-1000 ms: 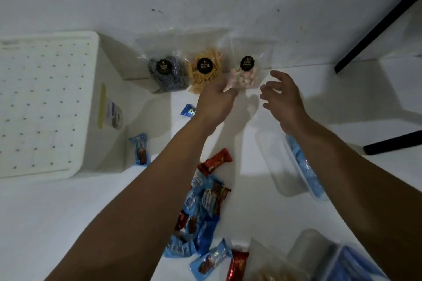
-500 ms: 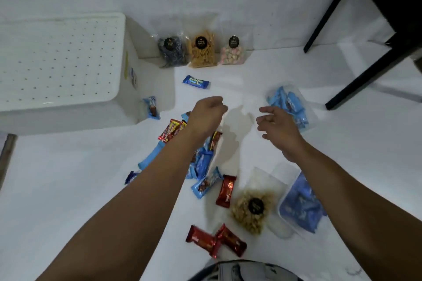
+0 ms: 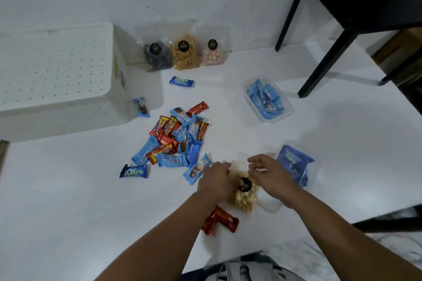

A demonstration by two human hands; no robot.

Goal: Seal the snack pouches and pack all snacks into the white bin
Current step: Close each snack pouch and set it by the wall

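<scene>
A clear pouch of pale yellow snacks [image 3: 243, 197] with a black round label lies flat on the white floor close to me. My left hand [image 3: 215, 180] grips its upper left edge and my right hand [image 3: 270, 173] pinches its clear top at the right. Three more pouches lean on the wall: a dark one [image 3: 157, 57], an orange-stick one [image 3: 185, 55] and a pink-and-white one [image 3: 213, 53]. The white bin [image 3: 57, 70] stands at the left with a perforated face up. A pile of wrapped bars [image 3: 178, 141] lies between the bin and my hands.
Two clear tubs hold blue packets, one far right [image 3: 268, 101] and one beside my right hand [image 3: 294, 164]. Red wrappers [image 3: 220, 220] lie under my left forearm. Loose blue bars [image 3: 181, 81] [image 3: 134, 171] are scattered. Black furniture legs [image 3: 319, 57] stand at the right.
Both hands pulled back from the three pouches at the wall, came down toward me and closed on the yellow snack pouch. The view tilted down and back.
</scene>
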